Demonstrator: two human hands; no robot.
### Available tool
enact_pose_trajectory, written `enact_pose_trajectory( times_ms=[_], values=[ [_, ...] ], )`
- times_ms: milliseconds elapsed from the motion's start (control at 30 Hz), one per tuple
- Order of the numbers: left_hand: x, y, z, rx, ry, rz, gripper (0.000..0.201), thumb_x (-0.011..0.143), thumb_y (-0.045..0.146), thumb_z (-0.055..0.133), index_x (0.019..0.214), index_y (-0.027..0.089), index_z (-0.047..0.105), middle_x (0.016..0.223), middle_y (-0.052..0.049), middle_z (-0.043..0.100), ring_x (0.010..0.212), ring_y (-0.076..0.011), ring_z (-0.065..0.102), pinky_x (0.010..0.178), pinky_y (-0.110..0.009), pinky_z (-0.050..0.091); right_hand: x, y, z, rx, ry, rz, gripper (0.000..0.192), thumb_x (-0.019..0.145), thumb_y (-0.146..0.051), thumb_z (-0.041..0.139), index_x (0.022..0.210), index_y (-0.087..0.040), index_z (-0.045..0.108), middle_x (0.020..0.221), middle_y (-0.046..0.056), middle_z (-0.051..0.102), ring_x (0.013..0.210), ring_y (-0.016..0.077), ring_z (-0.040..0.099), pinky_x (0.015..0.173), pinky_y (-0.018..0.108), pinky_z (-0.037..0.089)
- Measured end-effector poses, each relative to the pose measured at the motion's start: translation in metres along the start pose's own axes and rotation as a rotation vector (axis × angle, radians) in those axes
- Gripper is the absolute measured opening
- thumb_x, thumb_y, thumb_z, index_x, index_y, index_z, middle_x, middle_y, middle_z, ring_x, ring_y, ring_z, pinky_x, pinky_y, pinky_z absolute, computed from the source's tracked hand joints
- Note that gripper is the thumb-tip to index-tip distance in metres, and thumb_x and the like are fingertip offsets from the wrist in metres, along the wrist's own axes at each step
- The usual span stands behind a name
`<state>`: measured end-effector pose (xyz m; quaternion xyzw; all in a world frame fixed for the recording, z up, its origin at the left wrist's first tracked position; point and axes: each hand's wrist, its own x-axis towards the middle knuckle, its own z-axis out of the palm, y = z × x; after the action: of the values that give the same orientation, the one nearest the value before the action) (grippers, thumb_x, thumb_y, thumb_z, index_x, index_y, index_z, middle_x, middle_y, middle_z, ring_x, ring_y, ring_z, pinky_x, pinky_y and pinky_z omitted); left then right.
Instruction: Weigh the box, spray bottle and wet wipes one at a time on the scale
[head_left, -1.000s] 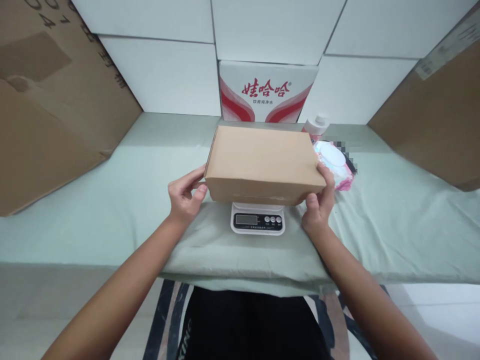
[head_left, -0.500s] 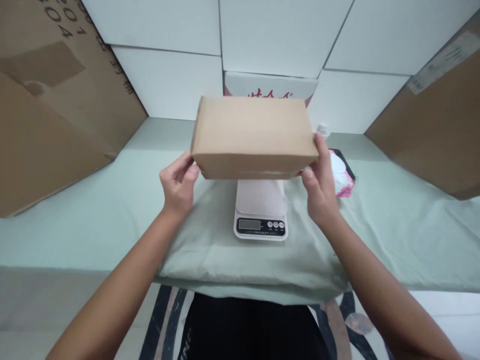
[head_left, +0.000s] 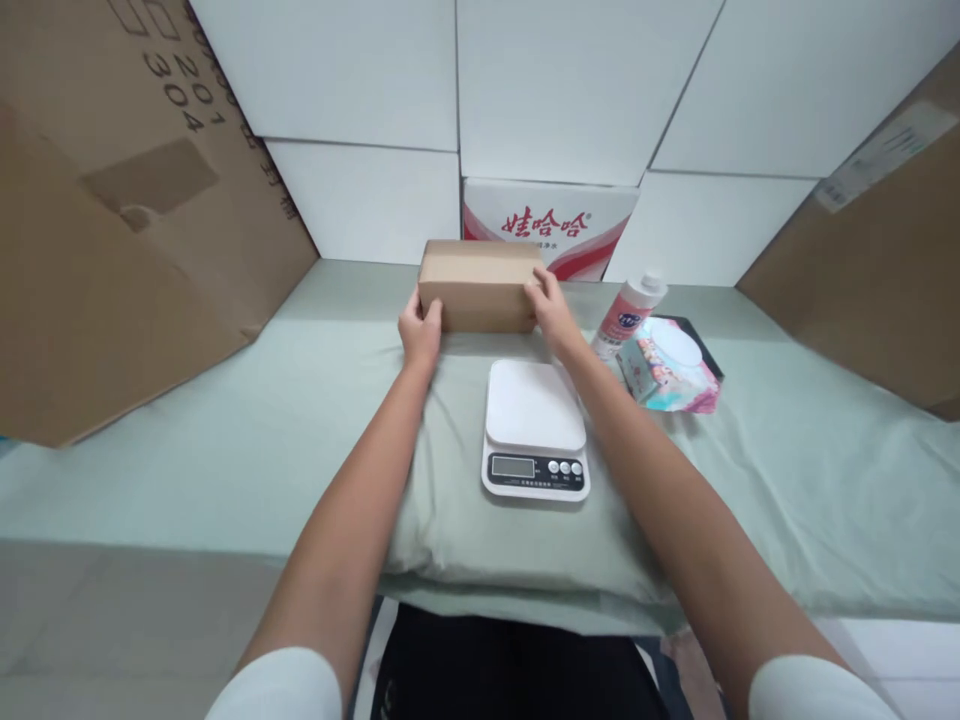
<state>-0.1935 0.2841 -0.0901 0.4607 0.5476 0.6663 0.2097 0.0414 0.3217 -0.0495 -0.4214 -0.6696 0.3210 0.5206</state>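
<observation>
Both hands grip the box's ends.
Left hand (head_left: 420,335) and right hand (head_left: 550,305) clasp the box (head_left: 478,286), twelve o'clock of the bare scale (head_left: 535,428); bottle (head_left: 628,312) at two.

Plain brown box (head_left: 480,285); white scale (head_left: 535,428); pale green cloth (head_left: 225,420); white carton with red swirls (head_left: 551,225).

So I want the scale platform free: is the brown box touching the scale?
Apart. The head view shows green cloth between the brown box, held by both hands, and the scale.
</observation>
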Motion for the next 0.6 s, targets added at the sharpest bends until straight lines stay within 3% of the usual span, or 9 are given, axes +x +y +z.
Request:
enact_pose_trajectory(
  times_ms=[133, 200, 267, 333, 400, 467, 533, 600],
  values=[
    [0.001, -0.007, -0.006, 0.196, 0.121, 0.025, 0.057, 0.088, 0.028, 0.067, 0.143, 0.021, 0.056, 0.155, -0.017, 0.058, 0.151, -0.0287, 0.05, 0.128, -0.048, 0.041, 0.007, 0.008, -0.012, -0.111, 0.121, 0.035, 0.049, 0.084, -0.055, 0.072, 0.124, -0.028, 0.071, 0.136, 0.009, 0.064, 0.142, 0.0339, 0.052, 0.127, 0.066, 0.035],
    [-0.004, -0.004, -0.009, 0.242, 0.114, 0.096, 0.049, 0.087, 0.027, 0.068, 0.135, 0.022, 0.059, 0.145, -0.015, 0.064, 0.144, -0.0288, 0.055, 0.124, -0.049, 0.044, 0.007, 0.007, -0.012, -0.172, 0.145, 0.039, 0.039, 0.082, -0.043, 0.074, 0.117, -0.026, 0.074, 0.122, 0.008, 0.068, 0.133, 0.0338, 0.058, 0.126, 0.065, 0.038],
    [-0.011, 0.003, -0.008, 0.272, -0.007, 0.164, 0.038, 0.089, 0.026, 0.067, 0.127, 0.022, 0.063, 0.127, -0.012, 0.073, 0.129, -0.0269, 0.065, 0.117, -0.047, 0.05, 0.005, 0.001, -0.01, -0.162, 0.106, 0.058, 0.039, 0.083, -0.037, 0.072, 0.12, -0.024, 0.074, 0.11, 0.006, 0.071, 0.124, 0.0327, 0.064, 0.123, 0.062, 0.043],
    [-0.018, 0.01, -0.005, 0.336, -0.227, 0.206, 0.035, 0.091, 0.026, 0.063, 0.125, 0.022, 0.067, 0.119, -0.009, 0.077, 0.118, -0.0247, 0.07, 0.111, -0.043, 0.053, -0.002, -0.011, -0.008, -0.132, 0.06, 0.073, 0.045, 0.085, -0.036, 0.07, 0.128, -0.021, 0.071, 0.111, 0.007, 0.074, 0.121, 0.0322, 0.067, 0.12, 0.059, 0.048],
    [-0.023, 0.016, -0.002, 0.462, -0.449, 0.229, 0.041, 0.09, 0.023, 0.061, 0.13, 0.022, 0.069, 0.129, -0.01, 0.076, 0.122, -0.026, 0.069, 0.112, -0.043, 0.052, -0.014, -0.031, -0.013, -0.189, 0.052, 0.062, 0.049, 0.087, -0.036, 0.069, 0.133, -0.017, 0.069, 0.119, 0.011, 0.074, 0.115, 0.0321, 0.069, 0.113, 0.058, 0.053],
    [-0.025, 0.02, 0.0, 0.611, -0.593, 0.246, 0.048, 0.089, 0.023, 0.061, 0.137, 0.023, 0.068, 0.15, -0.011, 0.067, 0.136, -0.0301, 0.061, 0.118, -0.048, 0.047, -0.033, -0.055, -0.025, -0.299, 0.058, 0.012, 0.047, 0.09, -0.037, 0.068, 0.131, -0.015, 0.07, 0.122, 0.014, 0.075, 0.102, 0.03, 0.072, 0.105, 0.057, 0.058],
    [-0.025, 0.022, 0.001, 0.721, -0.659, 0.252, 0.051, 0.092, 0.026, 0.058, 0.142, 0.024, 0.066, 0.163, -0.009, 0.054, 0.144, -0.0335, 0.054, 0.121, -0.054, 0.043, -0.056, -0.075, -0.046, -0.368, 0.106, -0.073, 0.037, 0.093, -0.042, 0.066, 0.121, -0.02, 0.073, 0.114, 0.012, 0.076, 0.091, 0.0265, 0.072, 0.097, 0.053, 0.061],
    [-0.025, 0.022, 0.002, 0.786, -0.691, 0.252, 0.052, 0.095, 0.03, 0.054, 0.145, 0.025, 0.064, 0.168, -0.007, 0.047, 0.147, -0.0353, 0.051, 0.121, -0.058, 0.04, -0.078, -0.085, -0.07, -0.43, 0.291, -0.188, 0.028, 0.098, -0.048, 0.059, 0.104, -0.024, 0.073, 0.099, 0.008, 0.074, 0.087, 0.0246, 0.071, 0.092, 0.049, 0.062]
  ],
)
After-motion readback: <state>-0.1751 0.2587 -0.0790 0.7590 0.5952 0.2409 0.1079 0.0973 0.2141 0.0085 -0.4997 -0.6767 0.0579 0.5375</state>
